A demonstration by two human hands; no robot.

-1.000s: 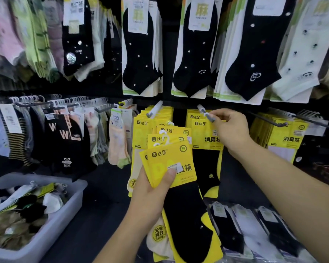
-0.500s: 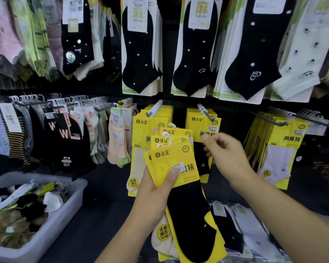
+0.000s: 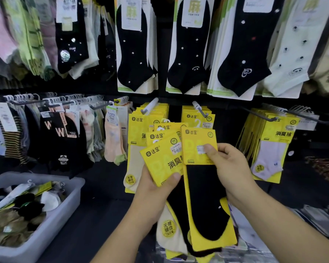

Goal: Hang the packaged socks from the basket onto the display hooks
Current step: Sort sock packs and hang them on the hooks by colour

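The yellow packs (image 3: 160,160) read "达足" and "消臭袜", with an "SGS" mark. A round sticker (image 3: 168,228) says "无骨缝合". The upper card labels (image 3: 194,10) show "麻", and the black socks (image 3: 59,131) bear "W".

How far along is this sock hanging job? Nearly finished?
Partway. Done: yellow packs hang on the display hooks. In hand: the left hand holds a stack of packs; the right hand pinches one black-sock pack, not yet hooked. Left: that stack, plus the socks in the grey basket.
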